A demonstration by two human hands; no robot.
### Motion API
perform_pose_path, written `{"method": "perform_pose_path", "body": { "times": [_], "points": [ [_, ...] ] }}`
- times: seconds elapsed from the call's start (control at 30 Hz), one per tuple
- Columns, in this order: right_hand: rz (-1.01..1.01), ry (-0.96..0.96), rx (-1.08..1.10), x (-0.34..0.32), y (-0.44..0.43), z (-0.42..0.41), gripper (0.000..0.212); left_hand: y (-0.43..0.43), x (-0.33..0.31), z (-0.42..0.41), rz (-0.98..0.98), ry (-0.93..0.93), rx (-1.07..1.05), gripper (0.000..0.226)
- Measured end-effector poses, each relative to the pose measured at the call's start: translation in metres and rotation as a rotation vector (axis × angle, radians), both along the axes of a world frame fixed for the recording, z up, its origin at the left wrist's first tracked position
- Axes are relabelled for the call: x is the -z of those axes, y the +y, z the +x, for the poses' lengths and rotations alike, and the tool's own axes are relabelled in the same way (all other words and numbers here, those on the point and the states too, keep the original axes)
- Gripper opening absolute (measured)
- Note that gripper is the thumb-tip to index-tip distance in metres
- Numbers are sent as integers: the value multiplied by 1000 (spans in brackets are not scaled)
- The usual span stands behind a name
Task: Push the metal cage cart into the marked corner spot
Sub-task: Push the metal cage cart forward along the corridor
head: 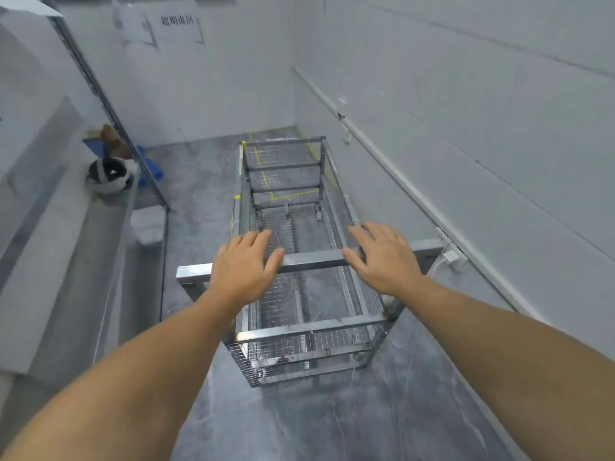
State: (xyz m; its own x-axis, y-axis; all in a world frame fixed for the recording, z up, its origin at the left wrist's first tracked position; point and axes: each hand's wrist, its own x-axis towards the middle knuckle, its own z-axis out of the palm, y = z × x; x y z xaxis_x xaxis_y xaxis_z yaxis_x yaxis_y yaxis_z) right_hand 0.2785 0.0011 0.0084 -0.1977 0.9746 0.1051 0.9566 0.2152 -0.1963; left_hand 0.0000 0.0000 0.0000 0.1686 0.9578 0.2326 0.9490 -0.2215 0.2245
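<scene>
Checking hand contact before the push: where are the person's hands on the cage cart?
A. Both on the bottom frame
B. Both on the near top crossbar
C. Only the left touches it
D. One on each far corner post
B: the left hand and right hand both lie, fingers spread, over the near top crossbar of the cage cart.

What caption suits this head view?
Both hands, left and right, rest open on the wire-mesh metal cage cart, facing yellow floor tape.

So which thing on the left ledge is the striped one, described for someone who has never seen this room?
Start at the long grey ledge running along the left wall, opposite the wire-mesh metal cage cart. Near its far end sits a rounded black-and-white striped bundle. The brown object and blue crate behind it are plain-coloured; only the bundle is striped.
</scene>
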Motion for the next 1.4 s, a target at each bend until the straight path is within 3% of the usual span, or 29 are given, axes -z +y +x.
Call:
{"method": "perform_pose_path", "body": {
  "times": [0.17,0.43,0.8,1.4],
  "points": [
    [-63,-138,-80,22,7,-14,67,11,16,0,-70,94,143,64],
    [135,-223,-84,36,24,-11,63,35,19,-48,-72,247,254,62],
    [221,-250,-78,44,82,-4,63,85,25,-36,-15,285,159,68],
    [230,-216,-165,40,262,-15,64,259,22,-42,-86,304,12,86]
  ]
}}
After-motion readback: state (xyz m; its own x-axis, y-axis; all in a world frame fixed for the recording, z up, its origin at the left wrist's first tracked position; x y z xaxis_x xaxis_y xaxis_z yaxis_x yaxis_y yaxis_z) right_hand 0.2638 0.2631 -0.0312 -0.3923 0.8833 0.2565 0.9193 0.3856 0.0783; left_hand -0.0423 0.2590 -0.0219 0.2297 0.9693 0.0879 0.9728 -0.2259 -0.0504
